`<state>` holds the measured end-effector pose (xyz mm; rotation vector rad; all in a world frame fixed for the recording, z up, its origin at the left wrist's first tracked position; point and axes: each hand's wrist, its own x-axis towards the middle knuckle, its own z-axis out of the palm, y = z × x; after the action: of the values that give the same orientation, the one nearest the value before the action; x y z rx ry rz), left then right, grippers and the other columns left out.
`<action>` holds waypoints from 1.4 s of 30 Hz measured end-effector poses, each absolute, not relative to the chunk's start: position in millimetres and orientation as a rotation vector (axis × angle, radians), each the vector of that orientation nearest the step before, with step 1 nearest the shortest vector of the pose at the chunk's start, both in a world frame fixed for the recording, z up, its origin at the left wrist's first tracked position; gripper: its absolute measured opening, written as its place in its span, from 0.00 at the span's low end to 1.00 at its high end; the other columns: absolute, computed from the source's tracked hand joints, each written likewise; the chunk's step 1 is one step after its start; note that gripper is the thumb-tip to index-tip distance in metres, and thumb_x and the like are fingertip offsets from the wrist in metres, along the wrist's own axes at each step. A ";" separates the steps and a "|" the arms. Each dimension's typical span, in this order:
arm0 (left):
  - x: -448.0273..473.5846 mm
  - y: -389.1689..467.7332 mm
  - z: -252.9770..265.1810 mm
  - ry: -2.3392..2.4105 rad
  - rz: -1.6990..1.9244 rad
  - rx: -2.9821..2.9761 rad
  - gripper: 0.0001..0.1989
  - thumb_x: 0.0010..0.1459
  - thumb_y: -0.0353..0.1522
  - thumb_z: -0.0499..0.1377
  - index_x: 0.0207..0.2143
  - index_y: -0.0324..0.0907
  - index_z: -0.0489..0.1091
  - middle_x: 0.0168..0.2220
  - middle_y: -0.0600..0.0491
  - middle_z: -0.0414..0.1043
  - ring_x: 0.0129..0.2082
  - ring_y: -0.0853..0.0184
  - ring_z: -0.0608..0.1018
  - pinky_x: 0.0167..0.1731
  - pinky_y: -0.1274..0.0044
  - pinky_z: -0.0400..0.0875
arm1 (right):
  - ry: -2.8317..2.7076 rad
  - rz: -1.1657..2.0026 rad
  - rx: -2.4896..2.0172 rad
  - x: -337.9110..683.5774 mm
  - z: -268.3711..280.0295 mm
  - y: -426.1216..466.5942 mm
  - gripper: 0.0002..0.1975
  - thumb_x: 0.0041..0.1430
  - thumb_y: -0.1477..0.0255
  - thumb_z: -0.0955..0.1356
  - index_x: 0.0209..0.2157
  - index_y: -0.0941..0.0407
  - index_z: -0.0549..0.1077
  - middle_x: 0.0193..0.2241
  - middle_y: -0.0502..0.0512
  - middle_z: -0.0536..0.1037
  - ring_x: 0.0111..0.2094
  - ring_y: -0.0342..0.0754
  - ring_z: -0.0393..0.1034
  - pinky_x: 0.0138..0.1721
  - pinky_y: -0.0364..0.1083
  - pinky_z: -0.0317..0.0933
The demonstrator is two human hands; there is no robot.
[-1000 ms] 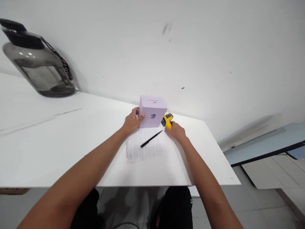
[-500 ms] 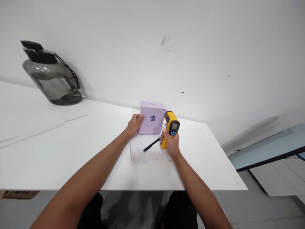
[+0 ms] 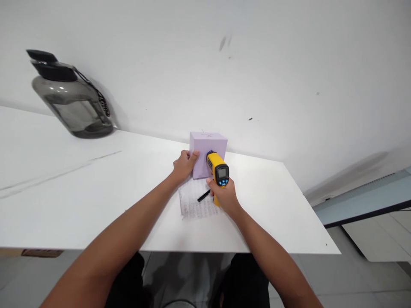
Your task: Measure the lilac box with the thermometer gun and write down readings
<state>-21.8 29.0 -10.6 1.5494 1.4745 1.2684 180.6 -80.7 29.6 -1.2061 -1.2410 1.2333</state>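
Observation:
A light purple box (image 3: pixel 201 147) stands upright on the white table near the wall. My left hand (image 3: pixel 185 164) grips its left side, thumb on the front face. Wrapped in my right hand (image 3: pixel 226 194) is a yellow and black infrared thermometer (image 3: pixel 218 164), its nose pointed at the front of the box and covering part of it. Whether the nose touches the box I cannot tell. Beneath lies a sheet of paper (image 3: pixel 194 207) with rows of writing. A black pen (image 3: pixel 203 196) rests on the paper, its far end hidden behind the thermometer and my right hand.
A large grey see-through water bottle (image 3: pixel 77 111) with a black lid stands at the back left. Behind the white table (image 3: pixel 80 201) rises a white wall (image 3: pixel 180 60). The table's right edge slopes toward a pale blue panel (image 3: pixel 362 196) beside it.
My right hand has moved the thermometer left, from beside the box to in front of it. My left hand still holds the box, which has turned slightly. The view has shifted a little.

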 end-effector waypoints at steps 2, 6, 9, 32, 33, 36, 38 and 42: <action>-18.6 23.4 -3.4 1.603 1.225 1.489 0.38 0.63 0.73 0.56 0.47 0.50 0.69 0.49 0.43 0.85 0.59 0.38 0.84 0.73 0.43 0.66 | -1.233 1.247 -1.207 179.6 32.1 -81.2 0.23 0.49 0.54 0.84 0.35 0.52 0.76 0.22 0.44 0.72 0.23 0.46 0.67 0.29 0.49 0.69; -10.4 16.9 8.8 1.680 1.178 1.490 0.32 0.64 0.67 0.54 0.46 0.50 0.66 0.51 0.43 0.85 0.60 0.37 0.85 0.76 0.44 0.64 | -1.191 1.216 -1.221 175.6 37.3 -81.8 0.25 0.46 0.52 0.82 0.35 0.51 0.74 0.22 0.43 0.72 0.23 0.45 0.65 0.29 0.49 0.67; -8.4 15.9 11.1 1.689 1.170 1.515 0.31 0.63 0.65 0.53 0.47 0.49 0.66 0.53 0.41 0.85 0.62 0.37 0.84 0.76 0.44 0.63 | -1.193 1.193 -1.239 173.9 37.4 -80.9 0.25 0.45 0.51 0.81 0.34 0.51 0.73 0.23 0.43 0.72 0.23 0.45 0.65 0.28 0.49 0.64; -15.7 17.9 9.9 1.674 1.188 1.486 0.29 0.64 0.65 0.56 0.44 0.50 0.66 0.45 0.44 0.83 0.57 0.34 0.83 0.72 0.42 0.65 | -1.149 0.712 -1.282 188.1 23.5 -66.3 0.21 0.57 0.48 0.76 0.38 0.49 0.73 0.29 0.47 0.75 0.35 0.52 0.72 0.38 0.50 0.70; -15.7 17.8 10.5 1.675 1.184 1.483 0.29 0.64 0.65 0.56 0.44 0.50 0.67 0.46 0.44 0.84 0.57 0.34 0.83 0.72 0.42 0.65 | -1.157 0.697 -1.293 189.6 24.3 -65.8 0.21 0.57 0.48 0.76 0.38 0.49 0.73 0.30 0.47 0.75 0.36 0.52 0.73 0.38 0.50 0.70; -15.8 15.7 13.2 1.671 1.167 1.483 0.30 0.63 0.65 0.56 0.45 0.51 0.68 0.47 0.43 0.84 0.59 0.33 0.83 0.71 0.43 0.67 | -1.168 0.694 -1.321 191.4 26.5 -65.9 0.22 0.57 0.47 0.75 0.40 0.49 0.73 0.31 0.48 0.76 0.38 0.54 0.74 0.40 0.51 0.71; -15.7 13.8 14.9 1.680 1.154 1.484 0.29 0.64 0.65 0.56 0.46 0.51 0.69 0.47 0.43 0.83 0.59 0.33 0.83 0.70 0.43 0.69 | -1.151 0.721 -1.337 191.9 27.0 -65.3 0.24 0.56 0.47 0.77 0.42 0.49 0.73 0.33 0.50 0.78 0.40 0.55 0.76 0.42 0.52 0.72; -15.1 11.7 15.6 1.673 1.153 1.508 0.29 0.64 0.64 0.55 0.47 0.51 0.69 0.47 0.43 0.83 0.59 0.33 0.83 0.70 0.43 0.69 | -1.041 0.803 -1.424 201.6 29.3 -57.7 0.34 0.59 0.51 0.79 0.60 0.51 0.72 0.46 0.56 0.85 0.45 0.58 0.82 0.48 0.54 0.77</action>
<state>-15.1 11.7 15.6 1.5077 1.6734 1.1531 201.6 -57.7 29.3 -1.4235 -1.0408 0.8029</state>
